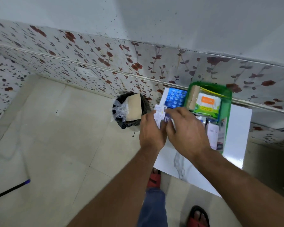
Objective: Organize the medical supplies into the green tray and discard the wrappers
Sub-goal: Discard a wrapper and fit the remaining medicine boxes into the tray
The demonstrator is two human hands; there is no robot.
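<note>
Both hands meet over the left edge of a small white table [236, 135]. My left hand [152, 130] and my right hand [187, 130] together grip a small white and blue packet [161, 114]. A blue blister pack [175, 98] lies at the table's far left corner. The green tray [228, 112] stands at the table's back, holding a tan bandage roll [193, 95], a cotton-swab pack [206, 104] and more small packets partly hidden behind my right hand.
A black-lined bin [129, 110] stands on the floor left of the table, against the floral wall, with a tan cardboard piece and clear plastic in it. My sandalled feet [197, 217] are below. A dark rod [10, 189] lies at the lower left.
</note>
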